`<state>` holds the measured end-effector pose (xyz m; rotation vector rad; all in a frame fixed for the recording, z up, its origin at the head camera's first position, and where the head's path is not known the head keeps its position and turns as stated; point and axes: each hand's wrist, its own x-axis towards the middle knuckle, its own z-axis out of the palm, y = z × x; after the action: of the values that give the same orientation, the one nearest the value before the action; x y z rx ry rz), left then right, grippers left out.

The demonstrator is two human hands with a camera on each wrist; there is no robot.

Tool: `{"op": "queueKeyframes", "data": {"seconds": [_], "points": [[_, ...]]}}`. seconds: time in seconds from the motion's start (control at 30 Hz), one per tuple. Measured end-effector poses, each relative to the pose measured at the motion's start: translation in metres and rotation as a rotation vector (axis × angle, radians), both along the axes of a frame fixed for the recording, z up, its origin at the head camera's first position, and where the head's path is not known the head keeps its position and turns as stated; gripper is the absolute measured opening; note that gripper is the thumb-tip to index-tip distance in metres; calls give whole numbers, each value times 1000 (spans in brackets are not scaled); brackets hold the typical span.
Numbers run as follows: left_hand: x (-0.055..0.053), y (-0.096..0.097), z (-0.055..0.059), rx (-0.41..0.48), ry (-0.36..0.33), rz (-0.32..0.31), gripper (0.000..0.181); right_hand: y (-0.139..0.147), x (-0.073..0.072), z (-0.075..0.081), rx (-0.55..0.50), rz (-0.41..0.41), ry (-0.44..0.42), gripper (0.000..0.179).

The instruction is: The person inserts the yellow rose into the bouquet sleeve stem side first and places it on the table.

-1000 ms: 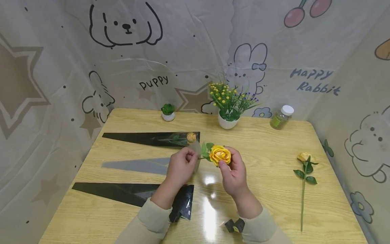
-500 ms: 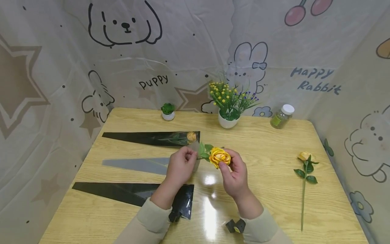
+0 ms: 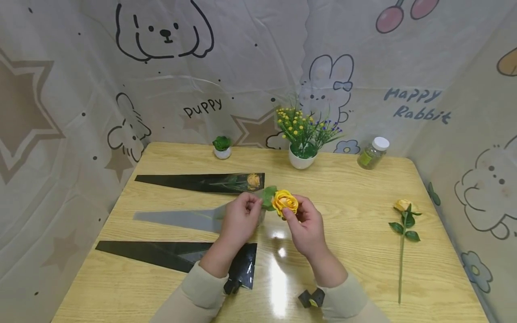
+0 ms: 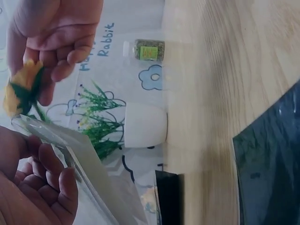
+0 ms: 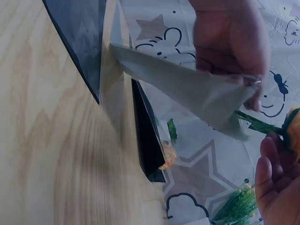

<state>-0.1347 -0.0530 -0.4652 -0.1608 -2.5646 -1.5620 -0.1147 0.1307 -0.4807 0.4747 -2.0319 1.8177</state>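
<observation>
My right hand (image 3: 308, 226) holds an artificial yellow rose (image 3: 285, 202) by its bloom, between thumb and fingers. The stem points left into a translucent grey flower sleeve (image 3: 173, 219), which tapers away to the left. At the sleeve's wide mouth my left hand (image 3: 241, 217) pinches the film with thumb and fingertips. Green leaves (image 3: 268, 196) show at the mouth, just below the bloom. In the right wrist view the sleeve (image 5: 183, 86) is raised off the table at its mouth. The bloom (image 4: 23, 86) stays outside the film in the left wrist view.
A black sleeve (image 3: 181, 181) with an orange rose (image 3: 253, 181) inside lies behind; another black sleeve (image 3: 141, 253) lies in front. One loose yellow rose (image 3: 402, 251) lies at right. At the back stand a succulent (image 3: 222, 146), a potted plant (image 3: 302, 159) and a jar (image 3: 370, 154).
My right hand has moved slightly left with the rose, bringing its bloom and leaves closer to the sleeve's mouth. The left hand stays nearly in place.
</observation>
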Motion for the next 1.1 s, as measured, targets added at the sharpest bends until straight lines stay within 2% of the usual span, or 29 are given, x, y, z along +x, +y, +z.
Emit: {"op": "queueKeyframes", "data": {"seconds": [0.1,0.17,0.37,0.6,0.83,1.1], "points": [[3,3,4,-19,5,-14,14,-5,2,1,6,-44,-84,17],[5,4,5,-34,14,-20,13,-8,3,1,23,-74,-110,15],[7,5,3,-44,59,-36,13,-8,1,7,-1,-169,-104,9],[8,5,4,9,75,-88,9,-13,3,6,-6,-126,-125,7],[9,3,7,99,70,-108,12,-15,3,-4,143,-131,-136,9],[9,1,7,68,67,-102,11,-14,2,-3,385,-165,-124,18]]}}
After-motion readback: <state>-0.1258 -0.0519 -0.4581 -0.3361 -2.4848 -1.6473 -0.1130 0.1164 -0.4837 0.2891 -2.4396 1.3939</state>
